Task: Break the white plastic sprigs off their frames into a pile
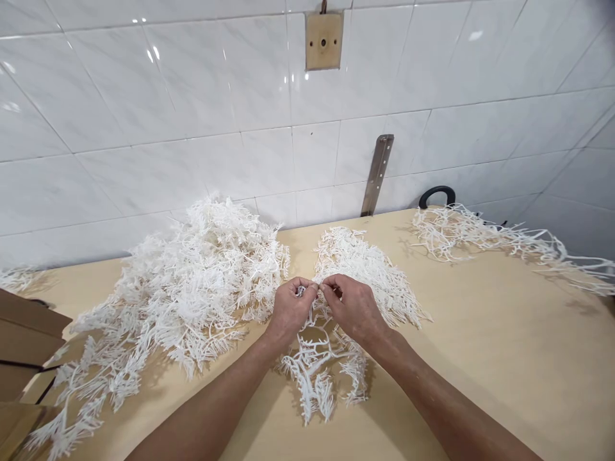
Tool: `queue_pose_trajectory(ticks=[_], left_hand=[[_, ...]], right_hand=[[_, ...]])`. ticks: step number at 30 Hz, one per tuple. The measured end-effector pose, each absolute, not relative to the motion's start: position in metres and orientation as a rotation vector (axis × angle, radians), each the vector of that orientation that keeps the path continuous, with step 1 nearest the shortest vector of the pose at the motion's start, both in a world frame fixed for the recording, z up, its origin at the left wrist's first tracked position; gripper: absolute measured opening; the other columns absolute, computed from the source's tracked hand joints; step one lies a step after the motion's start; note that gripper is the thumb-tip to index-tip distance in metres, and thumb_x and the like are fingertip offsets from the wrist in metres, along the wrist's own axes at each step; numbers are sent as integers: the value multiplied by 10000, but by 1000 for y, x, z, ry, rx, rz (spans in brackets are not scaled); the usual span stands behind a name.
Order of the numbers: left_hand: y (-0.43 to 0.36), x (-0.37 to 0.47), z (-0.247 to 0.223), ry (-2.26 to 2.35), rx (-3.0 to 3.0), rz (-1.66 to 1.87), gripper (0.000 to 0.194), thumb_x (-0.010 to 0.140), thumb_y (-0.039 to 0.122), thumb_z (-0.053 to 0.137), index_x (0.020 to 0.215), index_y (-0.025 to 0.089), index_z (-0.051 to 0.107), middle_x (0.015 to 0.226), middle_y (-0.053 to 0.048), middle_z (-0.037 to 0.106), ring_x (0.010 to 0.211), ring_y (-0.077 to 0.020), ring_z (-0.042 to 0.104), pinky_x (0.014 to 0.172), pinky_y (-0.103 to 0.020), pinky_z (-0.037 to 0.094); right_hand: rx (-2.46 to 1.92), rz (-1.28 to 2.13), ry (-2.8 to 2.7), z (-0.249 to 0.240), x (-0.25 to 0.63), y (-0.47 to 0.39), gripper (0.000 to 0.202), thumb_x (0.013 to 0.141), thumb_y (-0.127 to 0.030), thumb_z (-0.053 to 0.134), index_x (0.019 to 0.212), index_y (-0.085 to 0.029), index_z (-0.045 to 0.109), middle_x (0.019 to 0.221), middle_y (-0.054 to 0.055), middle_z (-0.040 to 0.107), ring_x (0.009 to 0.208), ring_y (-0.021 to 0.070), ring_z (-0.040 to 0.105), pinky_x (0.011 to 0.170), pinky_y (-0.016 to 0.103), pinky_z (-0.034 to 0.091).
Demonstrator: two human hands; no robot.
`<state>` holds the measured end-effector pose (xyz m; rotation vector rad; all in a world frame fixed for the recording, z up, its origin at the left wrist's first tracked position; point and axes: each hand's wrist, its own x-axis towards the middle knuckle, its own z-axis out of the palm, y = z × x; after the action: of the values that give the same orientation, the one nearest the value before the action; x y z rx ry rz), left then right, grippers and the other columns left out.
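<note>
My left hand (291, 308) and my right hand (353, 308) are closed in pinches, their fingertips meeting over the table. Between and below them spreads a white branched plastic sprig (314, 365) with fine needle-like tips, its upper part at the pinched fingers. Exactly where each fingertip grips is partly hidden. A large heap of similar white sprigs (192, 282) lies to the left of my left hand. Just beyond my right hand rests a smaller, flatter pile of white sprigs (365, 269).
Thin bare white stems (480, 237) lie at the far right, by a black curved handle (437, 190). A metal strip (377, 176) leans against the tiled wall (192, 83). Cardboard boxes (29, 339) stand at the left edge of the wooden table (504, 358).
</note>
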<state>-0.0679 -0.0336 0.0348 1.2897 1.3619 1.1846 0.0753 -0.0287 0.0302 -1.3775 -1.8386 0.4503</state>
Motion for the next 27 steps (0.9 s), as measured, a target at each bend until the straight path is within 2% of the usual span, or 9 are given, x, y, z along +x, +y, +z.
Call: queue_pose_trajectory(ticks=[4,10,21,27], left_hand=[[-33,-68,33,1371,1356,1227,206,768,373,642,763,171,680,521,33,539,438,-88,405,442,-208,321],[-32,-68,34,1344,1397,1231,236,773,393,639,745,163,683,586,16,583,500,-101,450,499,-218,353],[-29,-75,40,1248,1329,981,162,785,324,591,712,181,565,482,53,468,410,-82,392,417,-195,306],[-25,-79,37,1242,1404,1025,233,789,401,604,738,175,626,504,45,490,426,-89,414,451,-209,330]], right_hand=[[-1415,518,-1812,30,77,-29,201,903,-289,510,791,-214,658,685,13,676,587,167,588,567,283,423],[-1328,381,-1860,30,75,-29,165,891,-216,503,800,-202,640,752,26,676,652,166,594,626,287,435],[-1261,284,-1945,25,74,-30,141,892,-168,490,783,-198,574,763,29,637,658,157,565,632,282,424],[-1214,252,-1954,23,76,-28,152,911,-166,483,800,-199,582,773,28,646,677,159,570,643,279,416]])
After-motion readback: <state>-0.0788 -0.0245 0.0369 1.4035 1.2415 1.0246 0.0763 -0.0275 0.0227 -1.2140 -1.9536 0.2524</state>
